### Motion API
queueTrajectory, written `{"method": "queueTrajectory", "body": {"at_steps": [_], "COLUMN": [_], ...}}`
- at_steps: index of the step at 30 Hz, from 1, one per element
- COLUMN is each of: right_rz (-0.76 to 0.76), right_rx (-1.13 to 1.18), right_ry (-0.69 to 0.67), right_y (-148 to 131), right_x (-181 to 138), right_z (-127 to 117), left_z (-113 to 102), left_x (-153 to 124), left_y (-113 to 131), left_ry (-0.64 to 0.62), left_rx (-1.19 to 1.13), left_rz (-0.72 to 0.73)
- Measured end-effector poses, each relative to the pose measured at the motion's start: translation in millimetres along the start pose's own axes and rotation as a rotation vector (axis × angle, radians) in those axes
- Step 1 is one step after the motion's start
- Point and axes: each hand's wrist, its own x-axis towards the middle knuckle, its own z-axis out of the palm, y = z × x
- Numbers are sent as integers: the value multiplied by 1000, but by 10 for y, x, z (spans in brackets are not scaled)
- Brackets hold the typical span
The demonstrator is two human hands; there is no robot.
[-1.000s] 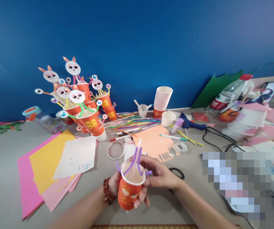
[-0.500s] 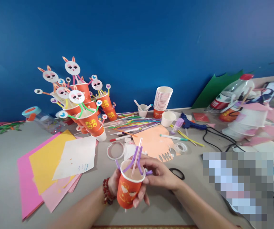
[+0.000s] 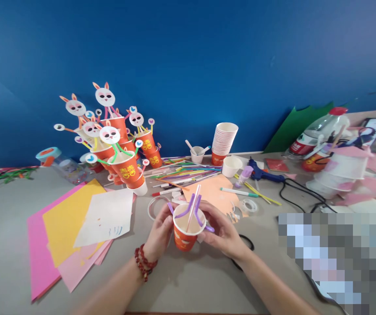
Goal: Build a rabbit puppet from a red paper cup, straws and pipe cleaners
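Between my two hands is a red paper cup [image 3: 185,238] with a white rim, its open top facing up. Purple bent straws [image 3: 198,212] and a clear straw [image 3: 193,210] stick out of it, and two purple ends pass out at its sides. My left hand [image 3: 161,232], with red beads at the wrist, is closed on the cup's left side. On the other side my right hand [image 3: 219,229] grips the cup near the right purple end. Some fingers of both hands are hidden behind the cup.
Red cups with paper rabbit faces [image 3: 109,135] stand stacked at back left. Coloured paper sheets [image 3: 60,240] lie at left. Behind the cup are loose straws [image 3: 188,171], orange paper [image 3: 214,190] and a tape roll [image 3: 249,205]. A blue glue gun [image 3: 263,174] with its cord lies right.
The cup has moved away from me and slightly right, and is now more upright. My left hand has come round from beneath to the cup's left side.
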Motion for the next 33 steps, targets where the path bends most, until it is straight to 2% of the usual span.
{"method": "queueTrajectory", "body": {"at_steps": [3, 9, 15, 20, 28, 33], "right_rz": [22, 15, 2, -41, -36, -49], "right_rx": [-1, -47, -65, -129, -275, -247], "right_ry": [-16, -26, -40, -37, -97, -93], "right_y": [11, 55, 50, 48, -30, 5], "right_x": [3, 4, 23, 44, 89, 91], "right_z": [-6, 2, -7, 2, -65, -138], "left_z": [4, -14, 23, 86, 104, 89], "left_x": [-6, -109, -151, -137, -118, -135], "left_y": [50, 59, 44, 69, 90, 104], "left_ry": [51, -69, -61, -131, 49, 39], "left_rx": [155, 404, 446, 392, 380, 395], "left_rz": [230, 413, 393, 378, 320, 309]}}
